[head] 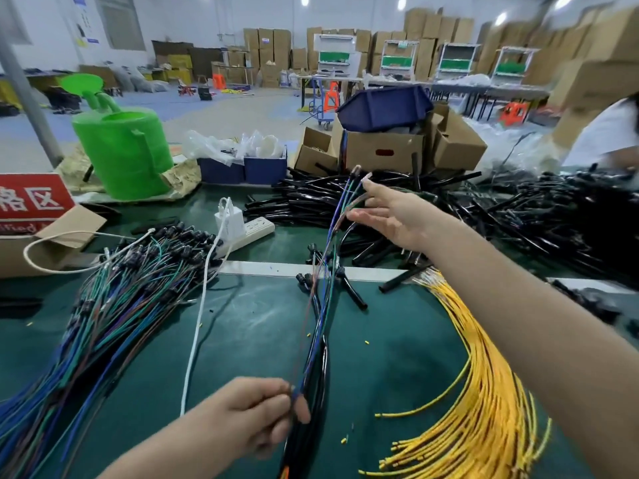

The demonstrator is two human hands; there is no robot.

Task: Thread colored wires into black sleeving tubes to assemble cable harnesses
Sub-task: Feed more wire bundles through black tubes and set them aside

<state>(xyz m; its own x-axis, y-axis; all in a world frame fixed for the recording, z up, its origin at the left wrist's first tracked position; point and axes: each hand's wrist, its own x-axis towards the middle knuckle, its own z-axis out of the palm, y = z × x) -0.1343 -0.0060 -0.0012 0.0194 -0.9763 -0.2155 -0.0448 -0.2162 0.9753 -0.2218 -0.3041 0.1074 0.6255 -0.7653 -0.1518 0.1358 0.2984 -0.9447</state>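
We are working over the green surface [262,326], and its crowding is the first hazard. The heap of black tubes [311,198] is sprawling along the far edge. The pile of coloured wires [114,299] is filling the left side, and the yellow wires [484,392] are fanning toward the near right corner. A wide sweep of an arm is likely to drag any of these into the work or off the edge. The white cord [197,326] is trailing across the middle, just left of our bundle, and could be snagging it if we pull sideways.

Near the middle of the near edge our left hand [256,416] is pinching the thin wires [328,264] between thumb and fingers, where they are running along a black tube [320,375]. We cannot tell whether they are already entering it. The wires are rising toward the far edge, where our right hand [397,216] is reaching out beside the loose tips, fingers straight and spread, gripping nothing. With those tips splaying apart and unheld, we are risking a strand missing the tube mouth, kinking, or slipping from the pinch into the look-alike pile.
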